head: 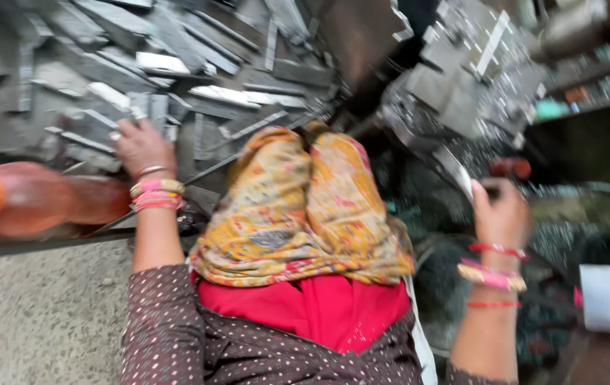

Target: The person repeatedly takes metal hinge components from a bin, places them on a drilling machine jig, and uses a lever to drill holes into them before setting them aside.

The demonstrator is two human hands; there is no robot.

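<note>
Yellow patterned scarf (305, 207) nearest. Left hand (141, 146) lay spread on piled grey metal strips (177, 93); right hand (501, 214) pinched one strip (455, 170) by its end. Probably stiff, heavy, sharp-edged.

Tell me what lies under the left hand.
The left hand rests on a heap of flat grey metal strips lying crisscross. The pieces directly beneath the palm are covered, and the fingers are too blurred to tell whether they grip one.
</note>
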